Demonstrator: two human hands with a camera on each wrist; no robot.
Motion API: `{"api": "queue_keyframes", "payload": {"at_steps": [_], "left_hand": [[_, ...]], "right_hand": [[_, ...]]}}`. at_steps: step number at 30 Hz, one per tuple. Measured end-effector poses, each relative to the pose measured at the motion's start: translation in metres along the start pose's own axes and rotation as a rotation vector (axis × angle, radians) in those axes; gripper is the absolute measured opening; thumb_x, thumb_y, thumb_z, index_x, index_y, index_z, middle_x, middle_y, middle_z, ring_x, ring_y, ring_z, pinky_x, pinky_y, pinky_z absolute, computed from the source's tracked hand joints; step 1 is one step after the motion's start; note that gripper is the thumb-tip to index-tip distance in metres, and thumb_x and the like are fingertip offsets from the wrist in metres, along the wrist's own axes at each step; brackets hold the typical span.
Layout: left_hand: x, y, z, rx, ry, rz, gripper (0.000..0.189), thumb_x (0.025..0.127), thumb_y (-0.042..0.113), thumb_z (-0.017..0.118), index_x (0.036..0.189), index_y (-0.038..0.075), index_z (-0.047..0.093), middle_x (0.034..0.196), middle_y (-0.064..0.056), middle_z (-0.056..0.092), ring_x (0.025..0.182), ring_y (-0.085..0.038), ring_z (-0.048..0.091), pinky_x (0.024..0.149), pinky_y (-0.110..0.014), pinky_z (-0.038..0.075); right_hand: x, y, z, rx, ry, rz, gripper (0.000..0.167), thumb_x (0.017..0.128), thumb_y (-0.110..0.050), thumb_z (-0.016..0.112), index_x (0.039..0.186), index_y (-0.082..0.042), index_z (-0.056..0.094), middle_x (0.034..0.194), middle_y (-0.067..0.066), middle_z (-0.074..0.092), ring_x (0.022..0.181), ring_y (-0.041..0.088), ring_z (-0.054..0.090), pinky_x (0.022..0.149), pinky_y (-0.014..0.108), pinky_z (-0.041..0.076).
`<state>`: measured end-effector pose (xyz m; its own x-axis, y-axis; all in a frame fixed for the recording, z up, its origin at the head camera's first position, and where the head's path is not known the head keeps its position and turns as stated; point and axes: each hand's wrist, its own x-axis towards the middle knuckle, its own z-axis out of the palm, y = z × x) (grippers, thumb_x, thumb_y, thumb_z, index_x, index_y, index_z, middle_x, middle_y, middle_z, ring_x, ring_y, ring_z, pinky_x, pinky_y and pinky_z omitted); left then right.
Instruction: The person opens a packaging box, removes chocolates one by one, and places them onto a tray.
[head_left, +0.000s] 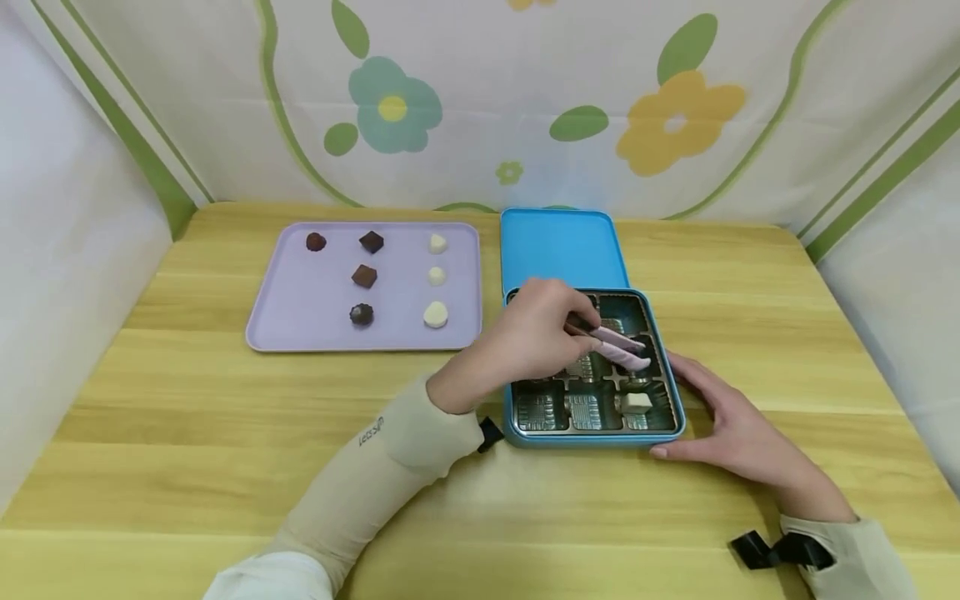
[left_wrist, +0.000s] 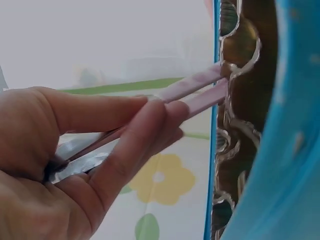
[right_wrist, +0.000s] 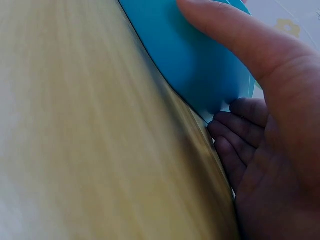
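My left hand pinches small tongs between thumb and fingers. Their pale lilac tips reach into a right-hand compartment, middle row, of a blue tin; I cannot tell whether they hold anything. A shiny, dark divided insert fills the tin, and a white block-shaped sweet sits in its front right compartment. My right hand rests against the tin's front right corner, fingers along the right side and thumb at the front. In the left wrist view, the tongs cross the insert's wavy edge.
Left of the tin lies a lilac tray with several chocolates, among them a dark fluted one and a white one. The tin's blue lid lies open behind it. A patterned cloth hangs behind the wooden table.
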<state>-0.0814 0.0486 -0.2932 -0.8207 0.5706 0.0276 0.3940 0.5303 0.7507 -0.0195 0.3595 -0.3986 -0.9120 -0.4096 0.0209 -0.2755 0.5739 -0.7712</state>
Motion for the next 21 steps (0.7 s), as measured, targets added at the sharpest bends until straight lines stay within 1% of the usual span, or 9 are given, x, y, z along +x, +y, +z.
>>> {"api": "queue_keyframes", "payload": {"at_steps": [3, 5, 7, 9, 12, 14, 16, 19, 21], "left_hand": [[-0.004, -0.001, -0.006, -0.099, 0.032, -0.043, 0.017, 0.098, 0.01, 0.08, 0.115, 0.005, 0.083, 0.102, -0.006, 0.083, 0.081, -0.009, 0.069, 0.066, -0.015, 0.049], [-0.007, 0.0, -0.01, -0.166, 0.043, -0.047, 0.019, 0.098, 0.011, 0.081, 0.116, 0.006, 0.082, 0.104, -0.006, 0.083, 0.084, -0.009, 0.073, 0.069, -0.016, 0.052], [-0.01, 0.001, -0.012, -0.214, 0.046, -0.047, 0.021, 0.097, 0.012, 0.082, 0.117, 0.007, 0.082, 0.103, -0.005, 0.084, 0.085, -0.008, 0.074, 0.069, -0.017, 0.053], [-0.012, 0.002, -0.013, -0.242, 0.048, -0.038, 0.022, 0.097, 0.013, 0.083, 0.118, 0.007, 0.082, 0.103, -0.004, 0.084, 0.085, -0.007, 0.074, 0.07, -0.017, 0.053], [-0.013, 0.004, -0.014, -0.256, 0.051, -0.018, 0.022, 0.096, 0.013, 0.084, 0.117, 0.007, 0.083, 0.103, -0.004, 0.084, 0.084, -0.006, 0.074, 0.069, -0.017, 0.053], [-0.013, 0.005, -0.014, -0.267, 0.047, -0.004, 0.021, 0.095, 0.012, 0.085, 0.115, 0.007, 0.083, 0.102, -0.005, 0.084, 0.083, -0.006, 0.074, 0.068, -0.018, 0.053], [-0.014, 0.005, -0.014, -0.289, 0.043, -0.002, 0.021, 0.095, 0.012, 0.085, 0.115, 0.007, 0.083, 0.102, -0.004, 0.084, 0.082, -0.007, 0.074, 0.067, -0.018, 0.054], [-0.017, 0.004, -0.015, -0.365, 0.049, -0.036, 0.02, 0.094, 0.01, 0.085, 0.114, 0.007, 0.083, 0.102, -0.005, 0.083, 0.082, -0.007, 0.075, 0.069, -0.019, 0.057], [-0.019, 0.002, -0.016, -0.436, 0.064, -0.075, 0.02, 0.094, 0.008, 0.084, 0.114, 0.006, 0.083, 0.103, -0.006, 0.082, 0.083, -0.008, 0.077, 0.072, -0.022, 0.061]], "right_hand": [[0.0, 0.001, 0.0, -0.009, -0.003, -0.013, 0.122, 0.066, -0.012, 0.105, 0.167, -0.028, 0.039, 0.162, -0.014, 0.048, 0.145, -0.01, 0.04, 0.113, 0.0, 0.029], [-0.001, 0.001, 0.0, -0.011, -0.002, -0.015, 0.123, 0.066, -0.012, 0.105, 0.168, -0.029, 0.038, 0.162, -0.016, 0.047, 0.146, -0.011, 0.039, 0.113, -0.001, 0.029], [-0.004, 0.0, 0.0, -0.014, -0.005, -0.014, 0.124, 0.066, -0.013, 0.105, 0.168, -0.029, 0.036, 0.163, -0.019, 0.045, 0.147, -0.013, 0.037, 0.114, -0.001, 0.028], [-0.006, -0.001, 0.0, -0.018, -0.006, -0.012, 0.125, 0.067, -0.012, 0.105, 0.169, -0.03, 0.034, 0.164, -0.022, 0.042, 0.148, -0.014, 0.035, 0.114, -0.002, 0.026], [-0.006, -0.001, 0.0, -0.014, -0.006, -0.01, 0.125, 0.068, -0.012, 0.104, 0.169, -0.03, 0.033, 0.166, -0.021, 0.04, 0.149, -0.014, 0.033, 0.115, -0.002, 0.025], [-0.006, -0.002, 0.0, -0.01, -0.004, -0.006, 0.124, 0.068, -0.012, 0.104, 0.169, -0.03, 0.034, 0.168, -0.014, 0.041, 0.149, -0.014, 0.033, 0.115, -0.002, 0.026], [-0.005, -0.002, 0.0, -0.006, 0.0, -0.001, 0.124, 0.068, -0.012, 0.104, 0.169, -0.03, 0.035, 0.169, -0.002, 0.043, 0.148, -0.014, 0.034, 0.114, -0.002, 0.026], [-0.005, -0.003, 0.001, -0.022, 0.002, 0.007, 0.124, 0.068, -0.014, 0.104, 0.169, -0.028, 0.035, 0.168, 0.014, 0.044, 0.146, -0.017, 0.033, 0.113, -0.003, 0.025], [-0.005, -0.005, 0.0, -0.034, 0.005, 0.011, 0.124, 0.067, -0.015, 0.105, 0.169, -0.027, 0.035, 0.167, 0.019, 0.045, 0.145, -0.019, 0.032, 0.113, -0.003, 0.025]]}}
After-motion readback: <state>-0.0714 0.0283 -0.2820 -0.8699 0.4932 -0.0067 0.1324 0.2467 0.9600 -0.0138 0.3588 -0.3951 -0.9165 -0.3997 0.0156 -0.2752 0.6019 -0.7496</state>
